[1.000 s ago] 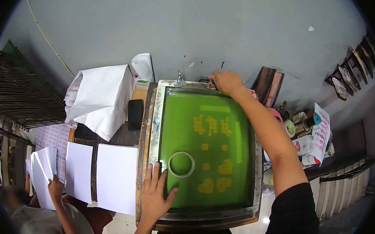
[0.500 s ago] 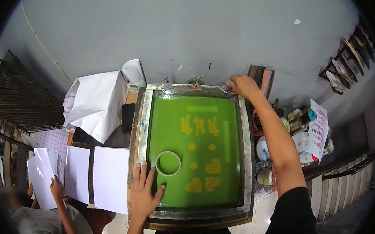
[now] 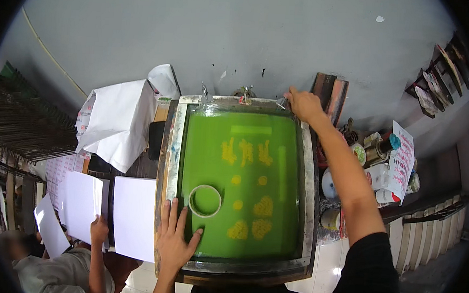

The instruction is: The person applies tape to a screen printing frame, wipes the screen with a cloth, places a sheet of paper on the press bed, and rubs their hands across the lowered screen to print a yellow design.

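Note:
A screen printing frame [image 3: 310,205] with green mesh [image 3: 212,161] lies before me, yellow designs showing in the mesh. My left hand [image 3: 174,239] is open, its fingers spread over the frame's near left edge and onto the mesh. Just beyond my thumb, a roll of tape [image 3: 204,215] rests flat on the green mesh. My right arm reaches across to the far right corner. There my right hand [image 3: 303,104] is closed around the upper end of a metal clamp [image 3: 285,103]; its fingers partly hide the clamp. A similar clamp [image 3: 205,95] stands at the far left corner.
On the left, stacks of white paper [image 3: 133,215] lie beside a large white wrapped bundle [image 3: 119,119]. Another person's hand [image 3: 99,228] holds a white sheet [image 3: 83,204] there. Cans [image 3: 373,154], jars and a written sheet [image 3: 401,156] crowd the right. A grey wall [image 3: 252,35] stands behind.
The other person's hand has moved right and brought a white sheet over the neighbouring stack. My hands keep their places on the frame; my right fingers have shifted slightly at the clamp.

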Demonstrator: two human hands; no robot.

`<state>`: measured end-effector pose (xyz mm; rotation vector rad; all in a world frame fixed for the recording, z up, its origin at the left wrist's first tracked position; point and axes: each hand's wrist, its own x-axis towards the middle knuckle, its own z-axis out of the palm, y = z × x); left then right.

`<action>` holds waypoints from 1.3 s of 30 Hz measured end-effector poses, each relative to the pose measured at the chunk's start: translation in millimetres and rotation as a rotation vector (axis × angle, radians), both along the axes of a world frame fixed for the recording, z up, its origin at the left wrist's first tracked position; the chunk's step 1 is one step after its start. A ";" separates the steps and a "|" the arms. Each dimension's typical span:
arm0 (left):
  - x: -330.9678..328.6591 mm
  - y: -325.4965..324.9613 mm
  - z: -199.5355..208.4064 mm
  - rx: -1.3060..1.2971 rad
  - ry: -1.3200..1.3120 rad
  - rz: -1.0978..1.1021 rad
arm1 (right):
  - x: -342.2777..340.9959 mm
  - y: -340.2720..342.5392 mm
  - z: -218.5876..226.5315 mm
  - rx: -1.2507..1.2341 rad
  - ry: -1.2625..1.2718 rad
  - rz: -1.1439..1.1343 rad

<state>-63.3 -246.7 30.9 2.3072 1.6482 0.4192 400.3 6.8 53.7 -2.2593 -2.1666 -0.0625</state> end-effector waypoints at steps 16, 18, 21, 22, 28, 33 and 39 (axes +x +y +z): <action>-10.9 1.4 0.2 -0.065 -0.144 -0.024 | -100.6 56.8 -0.9 0.090 0.039 0.277; -12.5 2.6 -2.6 -0.035 -0.146 -0.042 | -103.5 56.5 2.5 0.037 0.023 0.255; -15.9 0.4 -6.2 -0.054 -0.146 -0.051 | -105.4 55.6 -1.2 0.031 0.009 0.217; -16.0 0.3 -6.4 -0.040 -0.160 -0.065 | -104.6 55.2 -5.2 0.052 0.013 0.202; -18.5 1.8 -8.0 -0.039 -0.157 -0.090 | -121.3 54.7 -20.5 0.082 0.083 -0.015; -24.2 5.1 -10.4 -0.075 -0.229 -0.094 | -159.8 70.8 -5.2 0.330 -0.221 0.307; -31.5 6.9 -24.5 -0.052 -0.331 -0.146 | -261.1 100.6 0.5 0.052 0.099 -0.072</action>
